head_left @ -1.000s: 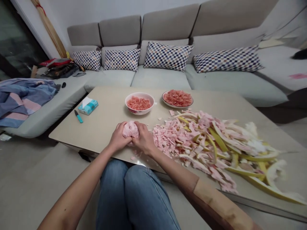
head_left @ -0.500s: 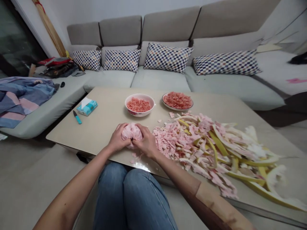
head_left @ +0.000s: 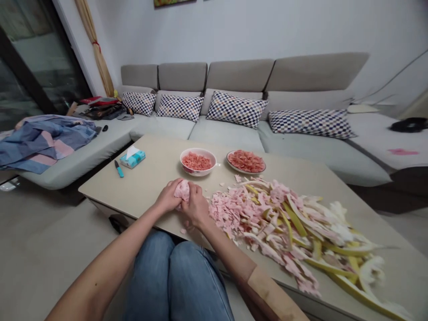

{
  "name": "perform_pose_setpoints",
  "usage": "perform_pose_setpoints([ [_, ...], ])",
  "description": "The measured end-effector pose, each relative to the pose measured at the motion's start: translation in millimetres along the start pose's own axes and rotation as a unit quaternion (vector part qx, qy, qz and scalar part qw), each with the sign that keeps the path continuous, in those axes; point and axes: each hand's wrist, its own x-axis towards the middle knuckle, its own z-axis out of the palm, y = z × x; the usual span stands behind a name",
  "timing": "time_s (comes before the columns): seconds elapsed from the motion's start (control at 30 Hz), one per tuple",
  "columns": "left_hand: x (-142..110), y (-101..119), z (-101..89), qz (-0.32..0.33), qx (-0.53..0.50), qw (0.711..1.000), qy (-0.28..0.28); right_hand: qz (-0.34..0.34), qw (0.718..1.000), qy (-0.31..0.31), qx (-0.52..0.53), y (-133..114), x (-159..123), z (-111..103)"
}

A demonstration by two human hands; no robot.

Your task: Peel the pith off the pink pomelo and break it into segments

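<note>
Between my two hands is a peeled pink pomelo (head_left: 182, 190), held over the near edge of the table. My left hand (head_left: 168, 196) wraps its left side, and my right hand (head_left: 196, 205) grips the right side, fingers curled over it. Much of the fruit is covered by my fingers. Just beyond it stands a white bowl (head_left: 198, 173) of red pomelo flesh. A dark-rimmed plate (head_left: 246, 171), also heaped with red flesh, is farther right. Beside my right hand spreads a pile of pink pith and yellow-green peel (head_left: 267, 214).
A small knife with a turquoise handle (head_left: 119, 170) lies at the table's left, next to a blue tissue pack (head_left: 133, 158). Around the low table (head_left: 133, 187) runs a grey sofa (head_left: 227, 131) with checkered cushions (head_left: 236, 110). My knees are under the near edge.
The head view has tilted up, showing more wall. Both hands keep hold of the pomelo; they have drawn closer together around it, and less of the fruit shows.
</note>
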Motion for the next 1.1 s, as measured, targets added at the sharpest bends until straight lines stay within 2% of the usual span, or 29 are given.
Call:
perform_pose_setpoints([
  [0.2, 6, 1, 14.3, -0.054, 0.006, 0.998, 0.036, -0.004, 1.0, 0.004, -0.017, 6, 5, -1],
  [0.4, 12, 14, 18.4, -0.096, 0.024, 0.994, 0.039, -0.009, 0.999, -0.028, 0.046, 18, 20, -14],
  [0.5, 14, 22, 16.1, -0.078, 0.021, 0.996, 0.03, -0.013, 0.997, -0.038, 0.067, 26, 26, -20],
  [0.6, 7, 24, 14.7, -0.054, 0.009, 0.998, 0.022, -0.045, 0.994, -0.037, 0.095, 37, 21, -17],
  [0.77, -8, 15, 16.8, -0.032, -0.015, 0.999, 0.022, -0.066, 0.983, 0.019, 0.169, 51, 5, -6],
  [0.97, -9, 4, 19.8, 0.033, -0.069, 0.996, 0.051, -0.052, 0.98, 0.022, 0.193, 55, 4, -10],
  [1.1, -7, -4, 18.5, 0.072, -0.095, 0.992, 0.042, -0.048, 0.981, 0.011, 0.19, 58, 4, -13],
])
